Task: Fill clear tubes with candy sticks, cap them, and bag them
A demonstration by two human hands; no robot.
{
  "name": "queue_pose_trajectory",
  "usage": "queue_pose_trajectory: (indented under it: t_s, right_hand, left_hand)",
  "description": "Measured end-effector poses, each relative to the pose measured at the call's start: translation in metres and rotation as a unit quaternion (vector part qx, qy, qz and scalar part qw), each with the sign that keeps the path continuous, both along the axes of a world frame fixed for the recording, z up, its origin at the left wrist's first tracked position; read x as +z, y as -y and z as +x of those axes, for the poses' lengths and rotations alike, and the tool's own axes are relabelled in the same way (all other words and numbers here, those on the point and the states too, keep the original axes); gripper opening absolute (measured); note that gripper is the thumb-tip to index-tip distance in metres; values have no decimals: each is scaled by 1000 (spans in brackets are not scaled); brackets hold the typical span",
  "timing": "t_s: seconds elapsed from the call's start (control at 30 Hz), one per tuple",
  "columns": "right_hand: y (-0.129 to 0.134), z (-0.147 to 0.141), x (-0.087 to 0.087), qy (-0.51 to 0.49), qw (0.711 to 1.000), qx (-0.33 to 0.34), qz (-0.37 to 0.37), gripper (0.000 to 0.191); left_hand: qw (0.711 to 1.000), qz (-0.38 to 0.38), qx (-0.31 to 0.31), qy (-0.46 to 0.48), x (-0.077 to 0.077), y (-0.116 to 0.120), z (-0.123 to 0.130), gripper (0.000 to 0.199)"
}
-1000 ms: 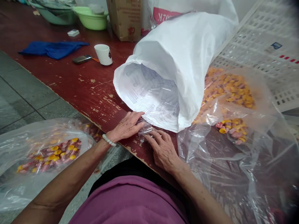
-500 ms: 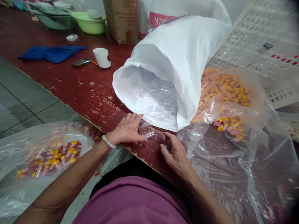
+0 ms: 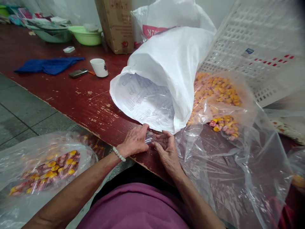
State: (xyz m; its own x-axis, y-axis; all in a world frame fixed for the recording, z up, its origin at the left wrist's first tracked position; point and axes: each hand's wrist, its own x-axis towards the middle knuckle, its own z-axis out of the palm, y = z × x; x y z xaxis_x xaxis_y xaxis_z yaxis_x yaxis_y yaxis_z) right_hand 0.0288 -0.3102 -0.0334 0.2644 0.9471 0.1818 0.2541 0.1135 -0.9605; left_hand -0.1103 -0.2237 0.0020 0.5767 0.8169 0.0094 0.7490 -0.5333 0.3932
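Observation:
Several clear plastic tubes lie in a small bunch at the table's front edge, just below the mouth of a white sack. My left hand, a pale bead bracelet at its wrist, grips their left end between thumb and fingers. From the right, my right hand curls its fingers round the other end, and the tubes are partly hidden there. More loose clear tubes show inside the sack, which lies on its side with its opening toward me.
On the red table are a white cup, a phone-like device, a blue cloth, a green basin and a carton. Yellow-capped filled tubes fill a clear bag beside a white crate; another bag sits lower left.
My hands have come together, the right moving left, and now meet at the tubes. The left fingers have closed round the bunch. The view has shifted slightly.

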Motion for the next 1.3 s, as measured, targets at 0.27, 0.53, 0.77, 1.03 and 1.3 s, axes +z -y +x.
queue_pose_trajectory:
  t_s: [0.27,0.53,0.77,1.03,1.3]
  right_hand:
    - [-16,-21,6,-119,993,2,17,46]
    - [-27,-28,-9,37,996,1,79,55]
    - [-26,-27,-13,-2,998,-16,64,98]
    - [-23,-20,-12,37,995,-2,90,118]
    - [-19,-19,-6,120,987,-12,109,115]
  left_hand:
    - [922,-146,87,349,-12,10,-2,42]
    - [841,-294,-32,453,-21,8,-3,55]
    - [869,-252,-100,414,-17,10,-8,65]
    - [909,-184,-192,321,-15,11,-7,73]
    - [899,-227,-157,341,-15,19,1,61]
